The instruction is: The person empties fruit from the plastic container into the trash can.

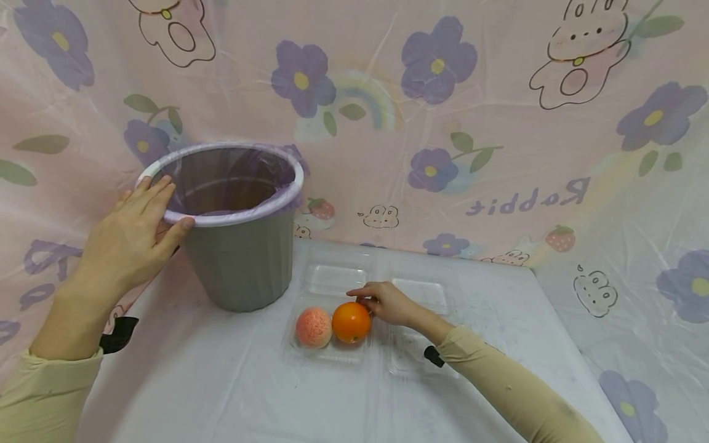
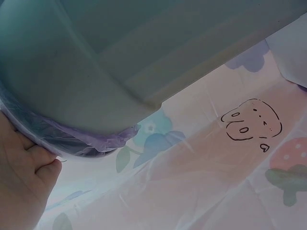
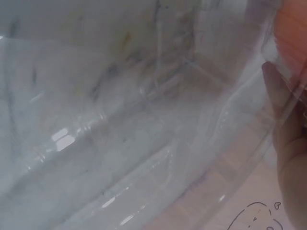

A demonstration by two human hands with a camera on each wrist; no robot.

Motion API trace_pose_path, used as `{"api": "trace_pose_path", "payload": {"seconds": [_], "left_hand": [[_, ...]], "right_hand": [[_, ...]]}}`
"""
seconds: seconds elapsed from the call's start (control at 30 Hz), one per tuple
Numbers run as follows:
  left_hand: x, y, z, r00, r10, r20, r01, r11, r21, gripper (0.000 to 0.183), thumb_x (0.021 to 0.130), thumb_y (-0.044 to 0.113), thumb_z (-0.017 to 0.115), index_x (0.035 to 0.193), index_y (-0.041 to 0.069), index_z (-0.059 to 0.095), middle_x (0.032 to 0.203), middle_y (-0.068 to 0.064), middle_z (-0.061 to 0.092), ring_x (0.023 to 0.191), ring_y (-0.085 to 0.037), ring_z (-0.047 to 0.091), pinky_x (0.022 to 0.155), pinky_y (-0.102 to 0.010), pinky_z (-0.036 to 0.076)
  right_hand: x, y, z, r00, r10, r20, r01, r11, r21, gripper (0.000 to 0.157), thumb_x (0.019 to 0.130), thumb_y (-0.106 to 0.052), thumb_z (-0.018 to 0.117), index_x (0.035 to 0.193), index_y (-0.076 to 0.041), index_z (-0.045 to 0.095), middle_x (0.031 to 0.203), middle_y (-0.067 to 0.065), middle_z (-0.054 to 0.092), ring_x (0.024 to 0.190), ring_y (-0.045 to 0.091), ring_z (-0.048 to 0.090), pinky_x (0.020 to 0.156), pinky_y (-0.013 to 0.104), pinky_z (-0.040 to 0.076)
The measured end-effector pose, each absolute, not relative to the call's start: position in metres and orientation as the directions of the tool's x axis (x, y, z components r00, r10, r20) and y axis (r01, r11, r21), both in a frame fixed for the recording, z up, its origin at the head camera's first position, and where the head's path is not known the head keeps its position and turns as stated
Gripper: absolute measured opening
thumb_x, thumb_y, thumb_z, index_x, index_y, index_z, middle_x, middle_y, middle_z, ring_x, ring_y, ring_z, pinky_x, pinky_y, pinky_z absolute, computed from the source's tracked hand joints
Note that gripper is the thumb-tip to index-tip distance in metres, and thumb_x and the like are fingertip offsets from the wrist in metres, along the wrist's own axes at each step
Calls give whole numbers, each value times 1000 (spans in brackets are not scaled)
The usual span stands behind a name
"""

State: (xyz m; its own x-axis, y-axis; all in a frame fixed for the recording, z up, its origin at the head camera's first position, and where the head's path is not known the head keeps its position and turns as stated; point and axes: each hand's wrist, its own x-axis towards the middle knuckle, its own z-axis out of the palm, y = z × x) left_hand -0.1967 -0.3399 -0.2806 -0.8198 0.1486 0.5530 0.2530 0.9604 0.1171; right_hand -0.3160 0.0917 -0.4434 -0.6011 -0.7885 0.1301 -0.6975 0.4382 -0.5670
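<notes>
My left hand (image 1: 130,231) rests on the rim of a grey bucket (image 1: 238,261) lined with a thin purple bag (image 1: 277,200). Its fingers lie over the edge, the thumb along the near side; the left wrist view catches the fingertips (image 2: 45,160) at the bagged rim. Reaching in from the right, my right hand (image 1: 388,301) is at the upper right of an orange (image 1: 351,323), with some fingertips hidden behind it. A pink, speckled peach (image 1: 314,327) sits beside the orange in a clear plastic tray (image 1: 327,355). In the right wrist view, the fingers (image 3: 283,105) appear beside the orange.
A second clear plastic tray (image 1: 418,289) lies to the right, partly under my right forearm. White sheeting covers the table (image 1: 266,400). Behind stands a pink curtain (image 1: 360,160) printed with flowers and rabbits, close to the bucket's back.
</notes>
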Motion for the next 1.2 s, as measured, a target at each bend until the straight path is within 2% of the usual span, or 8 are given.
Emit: {"api": "trace_pose_path", "payload": {"seconds": [0.23,0.5,0.7,0.9,1.2], "left_hand": [[-196,-339,-281,-816,151,558,258,959,117,68,98,43,45,146,-2,30,154,-15,27,144,-30,14,118,-43,6],[-196,-340,-281,-815,148,560,257,959,120,67,98,43,45,146,-1,30,154,-15,27,144,-30,14,118,-44,6],[-196,-340,-281,-818,147,556,253,960,119,69,98,46,43,145,-2,31,153,-17,29,144,-32,16,118,-44,7],[-196,-340,-281,-821,143,553,249,961,122,69,98,47,43,145,-3,32,152,-18,29,144,-32,16,118,-44,6],[-196,-339,-280,-825,138,548,243,962,122,69,98,47,42,145,-2,32,153,-16,28,144,-31,16,117,-45,7]], "right_hand": [[-311,92,-437,-651,-747,132,-624,428,-654,40,88,10,52,124,-6,63,95,5,65,70,16,61,57,22,55],[-307,95,-423,-707,-699,108,-499,385,-776,40,93,4,51,125,-15,62,99,5,61,80,26,63,61,27,57],[-305,98,-414,-727,-673,137,-485,362,-796,36,95,-1,52,129,-10,59,102,11,59,82,22,62,63,32,58],[-295,99,-386,-740,-649,175,-479,326,-815,35,94,3,51,129,-1,57,100,18,59,83,23,65,66,43,58],[-286,106,-346,-782,-576,237,-476,307,-824,34,94,1,52,128,0,58,103,19,60,82,24,67,64,37,58]]}}
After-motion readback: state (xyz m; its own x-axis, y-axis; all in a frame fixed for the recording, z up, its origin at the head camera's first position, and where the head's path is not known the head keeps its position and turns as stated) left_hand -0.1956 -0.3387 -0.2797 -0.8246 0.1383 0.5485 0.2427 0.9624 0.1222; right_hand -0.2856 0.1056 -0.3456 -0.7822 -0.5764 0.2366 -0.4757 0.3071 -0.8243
